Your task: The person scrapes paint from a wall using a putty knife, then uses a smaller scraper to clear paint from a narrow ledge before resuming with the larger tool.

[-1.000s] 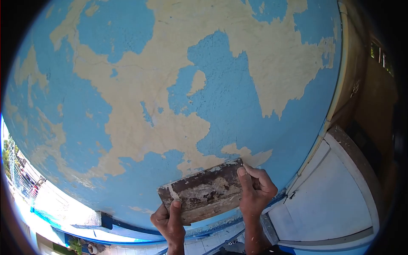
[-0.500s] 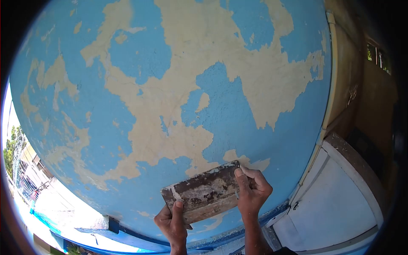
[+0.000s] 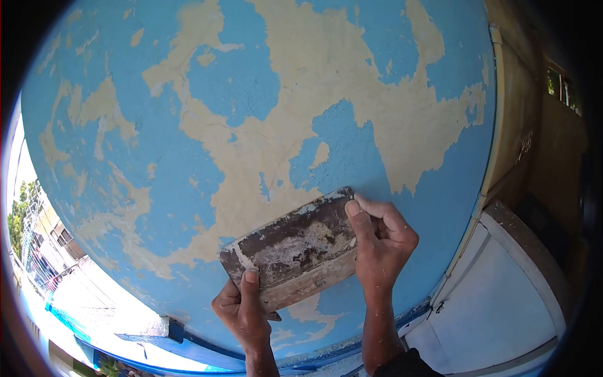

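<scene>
1 worn plate [image 3: 298, 248], likely stiff and fairly light: your left hand [image 3: 244, 308] grips its left end, your right hand [image 3: 384, 254] its right; those ends suit holding best.

dark right sleeve [image 3: 409, 365], bare wrists [image 3: 378, 300], bare fingers [image 3: 362, 224]

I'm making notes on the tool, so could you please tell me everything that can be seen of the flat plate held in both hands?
The flat plate is worn and oblong, dark brown with crusty pale patches, a whitish streak near its left end and a lighter band along its lower side. It may be metal. It slants, right end higher, before the blue-and-cream wall; contact there is unclear. The left hand and right hand grip its opposite ends.
</scene>
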A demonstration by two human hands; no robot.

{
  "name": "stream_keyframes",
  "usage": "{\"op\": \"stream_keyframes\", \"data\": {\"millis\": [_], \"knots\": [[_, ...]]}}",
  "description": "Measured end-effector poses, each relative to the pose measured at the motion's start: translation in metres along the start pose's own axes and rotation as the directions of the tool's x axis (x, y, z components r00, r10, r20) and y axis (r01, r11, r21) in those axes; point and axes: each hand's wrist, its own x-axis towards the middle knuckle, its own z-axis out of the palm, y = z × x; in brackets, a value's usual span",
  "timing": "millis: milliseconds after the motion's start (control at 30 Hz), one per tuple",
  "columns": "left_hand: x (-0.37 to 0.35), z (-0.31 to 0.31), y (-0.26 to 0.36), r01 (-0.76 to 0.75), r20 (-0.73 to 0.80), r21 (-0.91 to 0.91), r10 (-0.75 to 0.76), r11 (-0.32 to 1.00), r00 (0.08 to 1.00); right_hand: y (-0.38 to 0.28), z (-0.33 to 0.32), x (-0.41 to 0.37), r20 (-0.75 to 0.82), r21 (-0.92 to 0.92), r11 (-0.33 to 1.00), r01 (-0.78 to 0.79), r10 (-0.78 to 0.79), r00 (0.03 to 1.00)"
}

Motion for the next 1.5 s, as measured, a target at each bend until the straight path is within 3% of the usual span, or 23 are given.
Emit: {"op": "stream_keyframes", "data": {"millis": [67, 167, 300, 367, 433, 467, 533, 600, 633, 733, 800, 833, 867, 933, 1000, 1067, 1133, 1167, 1267, 1333, 1433, 1500], "knots": [[-0.011, -0.025, -0.024, 0.066, 0.033, 0.180, -0.074, 0.981, 0.997, 0.026, -0.018, -0.031, -0.039, -0.151, 0.988, 0.026, -0.032, 0.999], [-0.029, -0.036, -0.048, 0.012, 0.015, 0.249, -0.016, 0.968, 1.000, 0.048, -0.035, -0.068, -0.035, -0.176, 0.984, 0.037, -0.043, 0.998], [-0.009, -0.023, -0.019, 0.050, -0.003, 0.072, -0.050, 0.996, 0.999, 0.024, -0.010, -0.035, 0.006, -0.096, 0.993, 0.061, -0.061, 0.998], [-0.011, -0.032, -0.030, 0.028, -0.005, 0.099, -0.027, 0.995, 1.000, 0.012, -0.006, -0.029, 0.038, -0.064, 0.998, -0.003, 0.005, 0.999], [-0.022, -0.045, -0.041, 0.037, 0.001, 0.213, -0.038, 0.976, 0.999, 0.043, -0.024, -0.061, 0.017, -0.107, 0.993, 0.052, -0.050, 0.999], [-0.019, -0.042, -0.044, 0.028, 0.006, 0.206, -0.030, 0.978, 1.000, 0.056, -0.028, -0.072, -0.006, -0.138, 0.986, 0.098, -0.100, 0.995], [-0.022, -0.040, -0.048, -0.035, -0.036, 0.173, 0.042, 0.984, 0.998, 0.034, -0.021, -0.060, 0.002, -0.150, 0.987, 0.056, -0.057, 0.998], [-0.013, -0.045, -0.035, 0.063, -0.019, 0.173, -0.061, 0.983, 0.998, 0.019, -0.006, -0.034, 0.047, -0.114, 0.993, 0.036, -0.031, 0.998], [-0.004, -0.038, -0.028, 0.022, -0.018, 0.135, -0.020, 0.991, 1.000, 0.016, 0.003, -0.025, 0.029, -0.035, 0.995, 0.094, -0.093, 0.995], [-0.009, -0.032, -0.028, -0.025, -0.005, 0.115, 0.026, 0.993, 1.000, 0.036, -0.007, -0.046, -0.008, -0.092, 0.988, 0.128, -0.129, 0.992], [-0.026, -0.049, -0.061, -0.008, 0.022, 0.210, 0.003, 0.978, 1.000, 0.063, -0.030, -0.080, -0.046, -0.130, 0.990, 0.046, -0.053, 0.998], [-0.035, -0.056, -0.069, 0.062, 0.094, 0.288, -0.093, 0.956, 0.991, 0.077, -0.045, -0.093, -0.085, -0.111, 0.994, 0.016, -0.026, 0.996], [-0.041, -0.056, -0.084, -0.026, 0.110, 0.328, -0.011, 0.944, 0.994, 0.082, -0.056, -0.099, -0.111, -0.097, 0.995, -0.013, 0.002, 0.994], [-0.044, -0.048, -0.073, 0.070, 0.060, 0.281, -0.090, 0.957, 0.994, 0.069, -0.052, -0.083, -0.103, -0.169, 0.986, -0.010, -0.008, 0.995], [-0.038, -0.035, -0.044, 0.114, 0.047, 0.248, -0.130, 0.962, 0.990, 0.054, -0.045, -0.070, -0.051, -0.079, 0.994, -0.075, 0.071, 0.996], [-0.037, -0.034, -0.042, 0.146, 0.048, 0.195, -0.158, 0.970, 0.986, 0.065, -0.045, -0.078, -0.108, -0.051, 0.998, -0.025, 0.019, 0.994], [-0.044, -0.048, -0.058, 0.120, 0.063, 0.313, -0.146, 0.942, 0.987, 0.066, -0.055, -0.088, -0.067, -0.112, 0.988, -0.106, 0.099, 0.993], [-0.046, -0.044, -0.067, 0.046, 0.040, 0.305, -0.062, 0.951, 0.997, 0.063, -0.053, -0.084, -0.070, -0.109, 0.989, -0.098, 0.091, 0.993], [-0.034, -0.039, -0.055, 0.105, 0.063, 0.277, -0.128, 0.955, 0.990, 0.055, -0.047, -0.072, -0.058, -0.105, 0.987, -0.118, 0.113, 0.992], [-0.035, -0.043, -0.054, 0.101, 0.071, 0.304, -0.128, 0.947, 0.989, 0.062, -0.042, -0.067, -0.108, -0.031, 0.998, -0.061, 0.057, 0.992], [-0.042, -0.040, -0.062, 0.086, 0.078, 0.322, -0.118, 0.943, 0.990, 0.075, -0.054, -0.087, -0.108, -0.097, 0.995, 0.011, -0.022, 0.994], [-0.045, -0.031, -0.066, 0.063, 0.048, 0.291, -0.080, 0.955, 0.996, 0.074, -0.057, -0.077, -0.102, -0.073, 0.997, -0.016, 0.008, 0.995]]}}
